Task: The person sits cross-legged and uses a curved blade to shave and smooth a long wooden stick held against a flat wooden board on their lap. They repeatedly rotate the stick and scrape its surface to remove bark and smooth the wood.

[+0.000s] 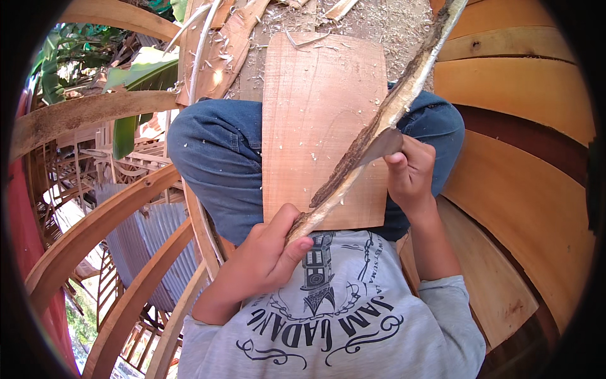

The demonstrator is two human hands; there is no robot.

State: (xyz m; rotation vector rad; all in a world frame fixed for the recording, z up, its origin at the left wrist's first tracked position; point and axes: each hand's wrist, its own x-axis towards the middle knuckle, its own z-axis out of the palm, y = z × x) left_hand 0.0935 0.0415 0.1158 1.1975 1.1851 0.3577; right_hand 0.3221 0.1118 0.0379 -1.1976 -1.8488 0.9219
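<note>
A long strip of wood with rough dark bark [372, 136] slants from lower left to the upper right, above my lap. My left hand [268, 256] is closed round its lower end. My right hand [413, 167] grips a broad grey metal blade [384, 146], its edge against the strip's side near the middle; the handle is hidden in my fist, so I cannot tell the exact kind of blade. Beneath the strip a flat, smooth wooden board [315, 120] lies across my crossed legs, with small shavings on it.
Curved wooden ribs [101, 234] rise at the left, with corrugated metal sheets [148, 246] and leaves [145, 69] beyond. Wide wooden planks [517, 183] curve along the right. Shavings and wood scraps cover the floor [353, 19] ahead, where a narrow plank [233, 50] lies.
</note>
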